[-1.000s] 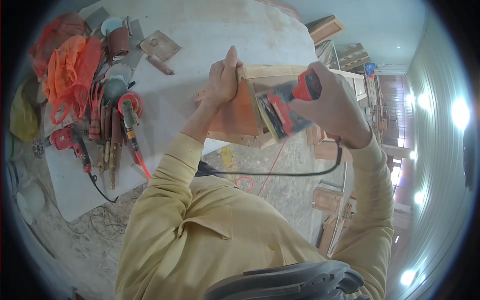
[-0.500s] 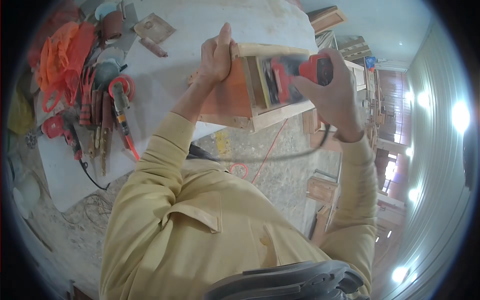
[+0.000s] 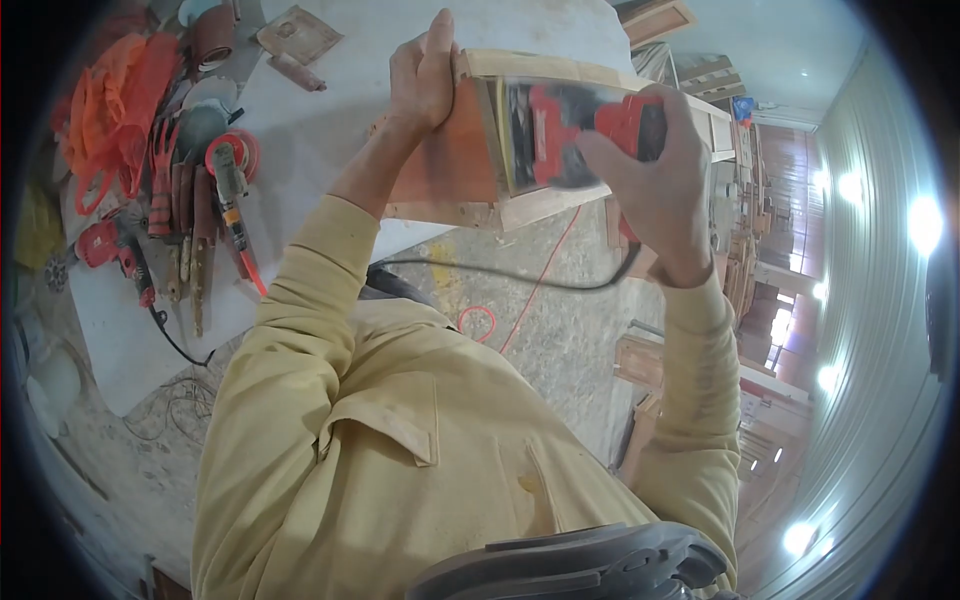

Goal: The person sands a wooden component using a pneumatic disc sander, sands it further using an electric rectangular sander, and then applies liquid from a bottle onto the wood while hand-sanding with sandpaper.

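A wooden box or drawer (image 3: 445, 170) stands at the near edge of the white-topped table, its open-looking side with a pale rim turned to the right. My left hand (image 3: 424, 80) grips its upper left corner, thumb pointing up. In my right hand (image 3: 665, 170) is a red and black power sander (image 3: 570, 135), fingers wrapped round its red handle. The sander lies against the box's right-hand side within the frame edges, and its body is blurred. A dark cord hangs from it and runs back towards my waist.
Left on the table (image 3: 300, 150) lie orange bags (image 3: 115, 120), a red grinder-like tool (image 3: 110, 245), an air tool with a red hose (image 3: 230, 175), gloves, brushes and sandpaper (image 3: 298, 35). Wooden furniture pieces (image 3: 640, 360) stand at the right. A thin red hose crosses the floor.
The box, both hands and the table tools appear higher and further left in view. The sander has turned more upright against the box, and its cord has swung.
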A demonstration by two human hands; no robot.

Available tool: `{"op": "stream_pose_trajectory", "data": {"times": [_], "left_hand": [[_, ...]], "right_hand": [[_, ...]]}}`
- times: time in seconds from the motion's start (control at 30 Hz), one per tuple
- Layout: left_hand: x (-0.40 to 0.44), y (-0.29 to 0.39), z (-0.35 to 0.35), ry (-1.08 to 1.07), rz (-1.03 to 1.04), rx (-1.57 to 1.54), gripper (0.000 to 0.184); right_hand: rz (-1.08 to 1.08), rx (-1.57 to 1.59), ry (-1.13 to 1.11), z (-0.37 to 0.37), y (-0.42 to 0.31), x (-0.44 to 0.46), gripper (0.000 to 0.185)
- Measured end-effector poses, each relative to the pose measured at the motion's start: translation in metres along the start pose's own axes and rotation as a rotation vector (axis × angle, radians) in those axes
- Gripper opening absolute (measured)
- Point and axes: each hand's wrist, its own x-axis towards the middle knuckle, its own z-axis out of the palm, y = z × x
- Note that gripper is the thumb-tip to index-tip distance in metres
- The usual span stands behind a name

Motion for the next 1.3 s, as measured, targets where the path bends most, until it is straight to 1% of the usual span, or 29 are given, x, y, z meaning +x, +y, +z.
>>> {"op": "stream_pose_trajectory", "data": {"times": [0.03, 0.07, 0.13, 0.17, 0.23, 0.27, 0.33, 0.47, 0.53, 0.57, 0.7, 0.73, 0.8, 0.83, 0.87, 0.9, 0.93, 0.97, 1.0, 1.03, 1.07, 1.1, 1.13, 1.23, 1.3], "left_hand": [[0.000, -0.003, 0.000, -0.004, -0.006, -0.002, 0.077], [-0.001, -0.005, 0.001, 0.000, -0.004, -0.005, 0.076], [0.001, -0.002, 0.001, 0.003, 0.010, -0.004, 0.075], [-0.001, -0.001, 0.000, -0.001, -0.009, 0.004, 0.074], [-0.003, 0.005, -0.001, -0.007, -0.016, 0.015, 0.073], [-0.007, 0.008, -0.001, 0.014, -0.002, -0.005, 0.072], [-0.008, 0.012, 0.000, 0.035, 0.033, -0.027, 0.071], [-0.007, 0.012, -0.001, 0.035, 0.015, -0.053, 0.067], [-0.008, 0.012, -0.002, 0.027, -0.002, -0.058, 0.066], [-0.008, 0.012, -0.002, 0.033, 0.010, -0.056, 0.066], [-0.006, 0.008, -0.002, 0.033, 0.020, -0.050, 0.067], [-0.006, 0.010, -0.003, 0.022, 0.017, -0.045, 0.067], [-0.008, 0.012, -0.002, 0.028, 0.053, -0.047, 0.069], [-0.009, 0.012, 0.000, 0.005, 0.048, -0.057, 0.069], [-0.008, 0.011, -0.001, 0.031, 0.074, -0.028, 0.070], [-0.008, 0.010, -0.001, 0.055, 0.097, 0.000, 0.070], [-0.009, 0.006, -0.001, 0.034, 0.090, -0.014, 0.070], [-0.006, 0.003, -0.002, 0.021, 0.085, -0.021, 0.067], [-0.003, 0.001, -0.003, 0.010, 0.084, -0.024, 0.064], [-0.002, 0.003, -0.003, -0.005, 0.085, -0.033, 0.064], [-0.002, 0.006, -0.005, -0.017, 0.042, -0.003, 0.064], [-0.002, 0.006, -0.006, -0.026, 0.002, 0.030, 0.064], [-0.001, 0.004, -0.005, -0.035, 0.005, 0.026, 0.064], [0.003, -0.004, -0.006, 0.001, 0.028, 0.099, 0.063], [0.004, -0.009, -0.009, -0.016, 0.145, 0.276, 0.060]], "right_hand": [[0.017, 0.009, -0.076, -0.003, 0.004, -0.003, 0.048], [0.026, 0.006, -0.077, -0.004, 0.005, -0.006, 0.048], [0.133, 0.035, 0.014, 0.000, 0.002, -0.002, 0.050], [0.137, 0.038, 0.015, 0.001, 0.006, -0.005, 0.050], [0.016, 0.143, -0.022, 0.002, 0.012, -0.007, 0.052], [0.006, 0.146, -0.013, -0.003, 0.010, -0.002, 0.052], [0.165, 0.040, -0.197, -0.017, -0.009, 0.007, 0.053], [0.091, -0.007, -0.170, -0.026, 0.041, 0.030, 0.053], [0.283, 0.051, -0.273, -0.033, 0.045, 0.041, 0.051], [0.324, 0.102, -0.314, -0.035, 0.043, 0.045, 0.046], [0.323, 0.099, -0.376, -0.018, 0.004, 0.057, 0.044], [0.216, 0.016, -0.390, -0.015, -0.014, 0.061, 0.044], [0.134, -0.076, -0.396, -0.016, -0.012, 0.060, 0.044], [0.092, -0.039, -0.394, -0.016, -0.001, 0.062, 0.044], [0.038, -0.005, -0.397, -0.016, 0.011, 0.068, 0.045], [0.051, -0.019, -0.392, -0.017, 0.023, 0.072, 0.045], [0.035, -0.030, -0.382, -0.020, 0.036, 0.073, 0.044], [0.010, -0.040, -0.370, -0.025, 0.047, 0.077, 0.044], [0.019, -0.053, -0.360, -0.031, 0.056, 0.079, 0.044], [0.085, -0.030, -0.378, -0.036, 0.065, 0.081, 0.043], [0.147, -0.004, -0.397, -0.041, 0.075, 0.084, 0.042], [0.151, -0.008, -0.391, -0.045, 0.088, 0.088, 0.042], [0.167, 0.022, -0.380, -0.050, 0.105, 0.090, 0.042], [0.204, 0.031, -0.380, -0.067, 0.150, 0.103, 0.042], [0.220, 0.017, -0.392, -0.079, 0.180, 0.112, 0.043]]}}
